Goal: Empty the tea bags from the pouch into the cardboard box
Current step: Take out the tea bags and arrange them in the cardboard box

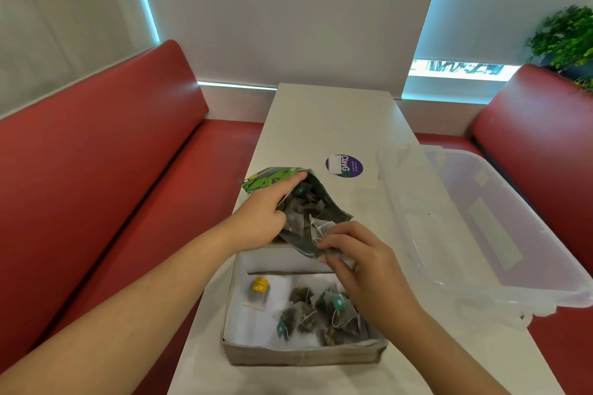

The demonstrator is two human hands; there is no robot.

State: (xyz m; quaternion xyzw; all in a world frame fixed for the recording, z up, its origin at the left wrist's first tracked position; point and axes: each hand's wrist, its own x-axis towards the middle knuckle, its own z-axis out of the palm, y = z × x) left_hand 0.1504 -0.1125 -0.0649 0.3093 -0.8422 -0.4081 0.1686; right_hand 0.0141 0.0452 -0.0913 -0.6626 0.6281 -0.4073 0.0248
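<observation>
Red padded benches (106, 151) flank a narrow white tabletop (321, 125) that runs toward a pale wall with blinds. On the near end sits an open cardboard box (301, 354), its floor white, with a divider across the far part. Several mesh tea bags (321, 311) with teal tags lie in the near compartment, beside one flat tea bag with a yellow tag (259, 289) (it sits apart, to the left).

Over the box's far edge the green pouch (272, 178) is tilted, mouth open toward the camera, more teal-tagged bags crowded inside. The left hand (263, 218) grips the pouch by its left side, forefinger stretched along the upper rim. The right hand (362, 263) pinches the lower lip of the pouch mouth between fingertips and thumb.

To the right lies a clear plastic lid (481, 221), overhanging the table edge. A round purple sticker (345, 166) marks the tabletop beyond the pouch. A leafy plant (568, 38) shows at far right.
</observation>
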